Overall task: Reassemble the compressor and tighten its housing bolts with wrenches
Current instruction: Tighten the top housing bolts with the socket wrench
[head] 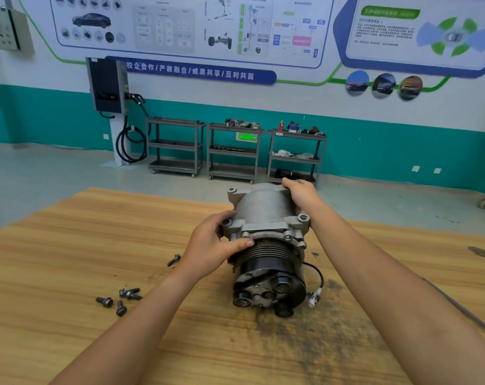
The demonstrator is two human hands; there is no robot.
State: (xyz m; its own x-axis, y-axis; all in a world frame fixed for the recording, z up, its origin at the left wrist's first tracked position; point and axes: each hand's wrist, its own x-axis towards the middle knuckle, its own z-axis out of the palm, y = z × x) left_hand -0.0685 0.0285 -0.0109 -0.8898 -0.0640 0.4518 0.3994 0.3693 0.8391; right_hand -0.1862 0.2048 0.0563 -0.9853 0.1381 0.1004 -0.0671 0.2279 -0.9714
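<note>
A grey metal compressor lies on its side on the wooden table, with its black pulley end facing me. My left hand grips the near flange on the left side, thumb across the top of the pulley grooves. My right hand holds the far end of the housing on the right. Several loose bolts lie on the table to the left, and one more bolt lies near my left wrist. A black wire with a white connector hangs from the compressor's right side.
A dark oily stain covers the table under and in front of the compressor. A thin grey rod lies at the table's right edge. Three grey shelf carts stand by the far wall beside a charging unit.
</note>
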